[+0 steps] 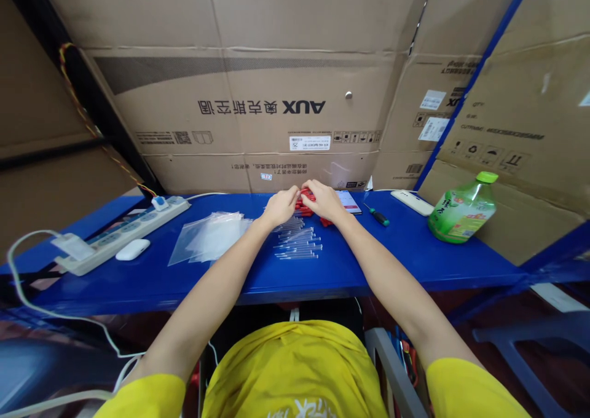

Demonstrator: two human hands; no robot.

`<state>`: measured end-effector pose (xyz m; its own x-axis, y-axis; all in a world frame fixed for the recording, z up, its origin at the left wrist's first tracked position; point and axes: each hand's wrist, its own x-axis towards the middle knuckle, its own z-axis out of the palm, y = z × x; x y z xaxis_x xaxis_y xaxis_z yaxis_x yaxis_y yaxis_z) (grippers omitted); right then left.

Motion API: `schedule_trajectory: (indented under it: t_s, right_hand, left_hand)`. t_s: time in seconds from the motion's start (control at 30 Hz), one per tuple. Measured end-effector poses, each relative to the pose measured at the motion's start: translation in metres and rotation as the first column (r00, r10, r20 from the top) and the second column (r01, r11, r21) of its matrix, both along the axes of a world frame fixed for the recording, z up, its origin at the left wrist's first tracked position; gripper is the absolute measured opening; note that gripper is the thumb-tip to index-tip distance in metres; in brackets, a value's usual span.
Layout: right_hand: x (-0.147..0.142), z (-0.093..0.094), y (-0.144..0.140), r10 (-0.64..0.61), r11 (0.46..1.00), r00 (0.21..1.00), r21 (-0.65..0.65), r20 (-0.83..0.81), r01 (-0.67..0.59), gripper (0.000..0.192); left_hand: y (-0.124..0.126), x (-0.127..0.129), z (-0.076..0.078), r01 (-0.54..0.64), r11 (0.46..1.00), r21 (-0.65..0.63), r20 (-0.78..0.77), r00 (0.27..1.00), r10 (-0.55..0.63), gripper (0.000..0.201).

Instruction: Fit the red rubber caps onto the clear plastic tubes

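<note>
My left hand (282, 206) and my right hand (324, 200) meet at the far middle of the blue table, over a heap of small red pieces (302, 209). The fingers of my left hand are pressed together at the heap's left side; what they hold is hidden. My right hand's fingers curl over red pieces whose exact kind is too small to tell. Just nearer to me, several thin clear plastic tubes (299, 244) lie side by side in a loose row. Left of them is a spread stack of clear plastic bags (214, 236).
A phone (349, 201) and a screwdriver (378, 216) lie right of my hands. Farther right are a white flat device (412, 202) and a green bottle (463, 212). A power strip (138, 224) and white earbud case (133, 249) sit left. Cardboard (262, 74) walls the back.
</note>
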<state>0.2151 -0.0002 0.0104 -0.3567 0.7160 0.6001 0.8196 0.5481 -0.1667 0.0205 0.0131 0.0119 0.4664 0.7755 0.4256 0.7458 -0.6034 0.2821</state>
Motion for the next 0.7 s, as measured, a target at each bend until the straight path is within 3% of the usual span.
schedule_trajectory:
  t_s: [0.13,0.37,0.7]
  right_hand:
    - [-0.007,0.005,-0.009,-0.095,0.995,0.987,-0.006,0.126,0.096,0.026]
    - [-0.012,0.009,-0.013,-0.137,0.99,0.974,0.001,0.183,0.139,0.024]
    - [-0.013,0.0,-0.005,-0.152,0.988,0.981,-0.008,0.124,0.154,0.023]
  left_hand:
    - [0.004,0.001,-0.003,0.046,0.998,-0.047,0.072,0.996,-0.043,0.03]
    - [0.009,0.004,-0.007,0.153,0.988,-0.032,0.164,0.976,-0.146,0.03]
    - [0.011,0.011,-0.012,0.165,0.986,-0.029,0.21,0.965,-0.156,0.03]
